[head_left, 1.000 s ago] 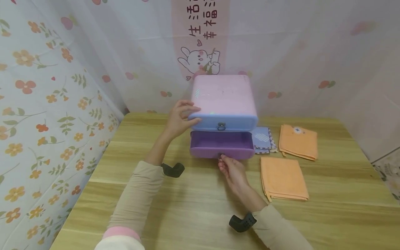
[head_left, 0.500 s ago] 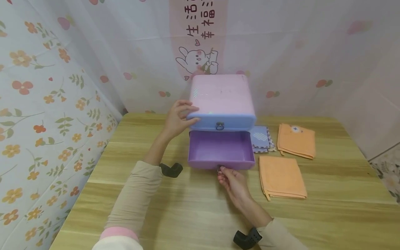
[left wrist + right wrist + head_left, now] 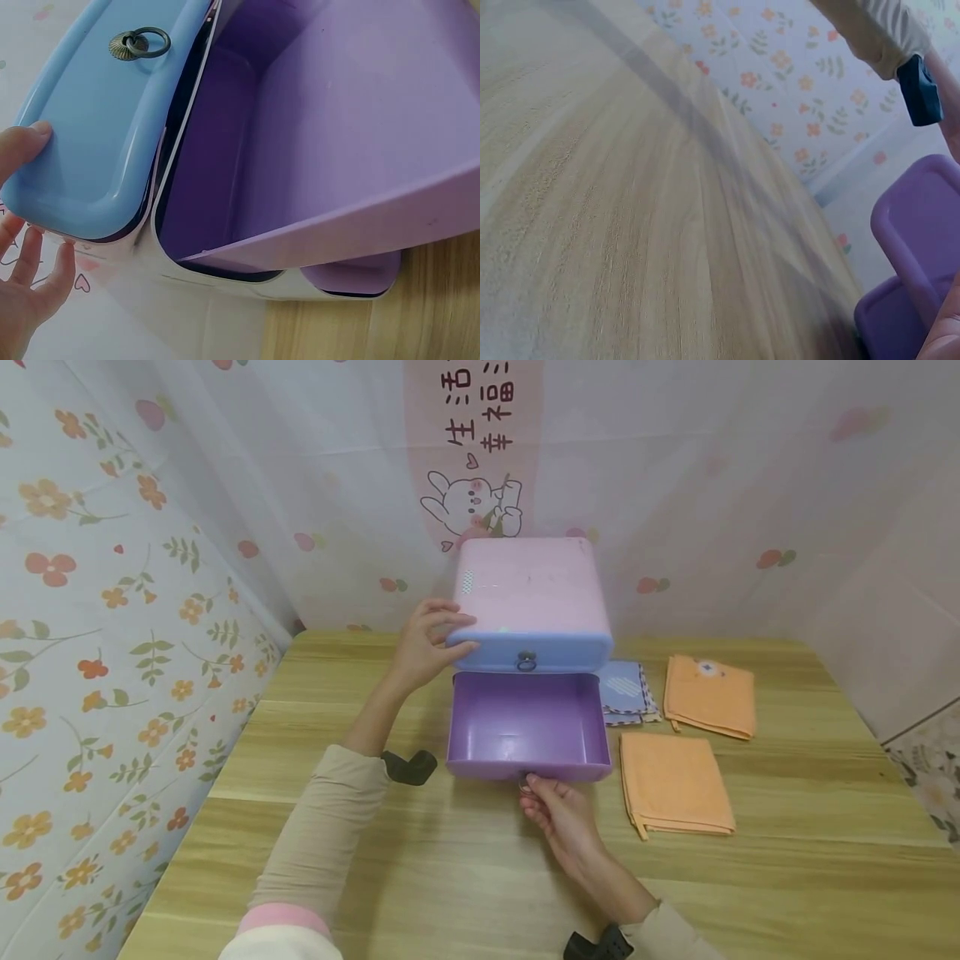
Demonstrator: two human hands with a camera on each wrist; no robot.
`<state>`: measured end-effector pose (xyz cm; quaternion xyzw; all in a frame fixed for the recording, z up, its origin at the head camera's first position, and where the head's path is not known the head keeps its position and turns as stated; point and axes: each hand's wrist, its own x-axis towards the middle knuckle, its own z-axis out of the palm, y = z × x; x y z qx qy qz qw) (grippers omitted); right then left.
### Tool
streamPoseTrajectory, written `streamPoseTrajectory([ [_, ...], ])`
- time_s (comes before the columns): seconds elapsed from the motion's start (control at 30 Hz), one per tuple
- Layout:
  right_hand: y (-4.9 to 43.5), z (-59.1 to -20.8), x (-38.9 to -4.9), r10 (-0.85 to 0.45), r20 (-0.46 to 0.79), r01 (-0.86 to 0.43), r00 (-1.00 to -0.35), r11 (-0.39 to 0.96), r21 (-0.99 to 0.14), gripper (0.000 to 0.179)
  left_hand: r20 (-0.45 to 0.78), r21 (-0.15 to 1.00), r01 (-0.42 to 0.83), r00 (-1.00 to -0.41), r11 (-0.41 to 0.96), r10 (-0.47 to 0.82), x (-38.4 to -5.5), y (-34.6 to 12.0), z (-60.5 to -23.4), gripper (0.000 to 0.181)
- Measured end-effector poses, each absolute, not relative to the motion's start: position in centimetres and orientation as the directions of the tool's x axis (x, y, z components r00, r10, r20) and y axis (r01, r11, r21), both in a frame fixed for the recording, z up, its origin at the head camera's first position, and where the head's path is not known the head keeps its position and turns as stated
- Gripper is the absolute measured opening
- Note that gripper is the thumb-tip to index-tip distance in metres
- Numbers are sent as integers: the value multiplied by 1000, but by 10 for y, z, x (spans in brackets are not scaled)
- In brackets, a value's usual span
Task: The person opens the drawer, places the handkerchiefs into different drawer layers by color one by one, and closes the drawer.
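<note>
A small drawer cabinet (image 3: 528, 581) with a pink top stands against the back curtain. My left hand (image 3: 426, 645) grips its upper left front corner, the thumb on the blue drawer front (image 3: 90, 142) and the other fingers along the side. Below the blue front, a purple drawer (image 3: 480, 769) is pulled far out, with nothing inside it. My right hand (image 3: 566, 831) pinches the ring pull at the middle of that drawer's front; the fingers mostly cover the ring. Another purple drawer front (image 3: 360, 274) sits shut underneath in the left wrist view.
To the cabinet's right lie two folded orange towels (image 3: 678, 783) (image 3: 712, 702) and a folded blue cloth (image 3: 625, 689) with a checked edge. All rest on the wood-grain table (image 3: 450, 877). A flowered curtain (image 3: 112, 610) borders the left side.
My right hand has drawn the purple drawer toward me, from partly open to far out. The left hand stays on the cabinet's corner.
</note>
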<state>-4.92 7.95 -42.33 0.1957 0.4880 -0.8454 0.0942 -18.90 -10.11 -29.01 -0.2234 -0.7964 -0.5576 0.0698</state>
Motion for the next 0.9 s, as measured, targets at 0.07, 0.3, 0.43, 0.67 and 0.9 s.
streamPoseTrajectory([
  [0.07, 78, -423, -48, 31, -415, 343, -909, -510, -789, 7, 364, 856, 437, -889, 276, 278, -190, -101, -291, 30],
  [0.3, 75, -424, -45, 25, -395, 327, -918, -515, -792, 8, 363, 857, 434, -892, 279, 270, -204, -106, -308, 31],
  [0.43, 76, -426, -44, 34, -389, 321, -921, -503, -803, 7, 365, 851, 436, -892, 294, 267, -212, -107, -316, 32],
  [0.67, 89, -432, -39, 39, -326, 298, -944, -315, -901, 21, 360, 860, 432, -891, 272, 277, -203, -104, -305, 32],
  [0.9, 121, -438, -38, -121, -183, 196, -976, -108, -975, 31, 357, 865, 429, -891, 261, 280, -190, -102, -292, 30],
])
